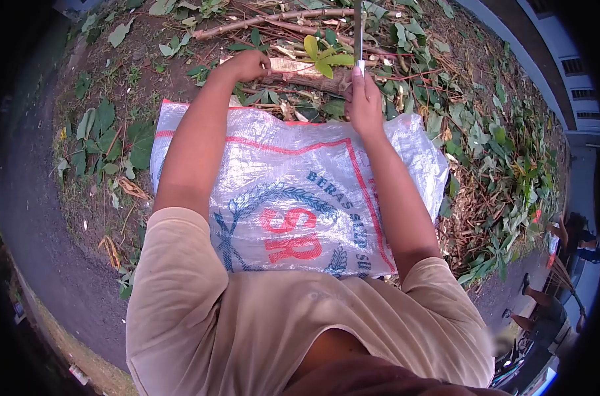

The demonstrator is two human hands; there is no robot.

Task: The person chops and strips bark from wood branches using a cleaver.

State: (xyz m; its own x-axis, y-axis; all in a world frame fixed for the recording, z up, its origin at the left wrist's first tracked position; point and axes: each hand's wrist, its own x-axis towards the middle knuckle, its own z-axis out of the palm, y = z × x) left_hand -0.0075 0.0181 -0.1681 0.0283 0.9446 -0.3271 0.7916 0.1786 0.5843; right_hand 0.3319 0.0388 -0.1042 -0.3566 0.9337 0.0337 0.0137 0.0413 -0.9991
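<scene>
Where the woven sack [293, 191] lies flat on the ground, both arms reach past its far edge. Left hand [247, 66] closed on a cut branch [300, 78] just beyond the sack; right hand [364, 99] clamped on a knife [358, 33], blade upright. Leaf litter [485, 145] beyond.

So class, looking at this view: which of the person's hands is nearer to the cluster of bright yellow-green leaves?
Right. The right hand grips a thin blade just below and right of the yellow-green leaves. The left hand rests on the cut wood piece, farther to their left.
</scene>
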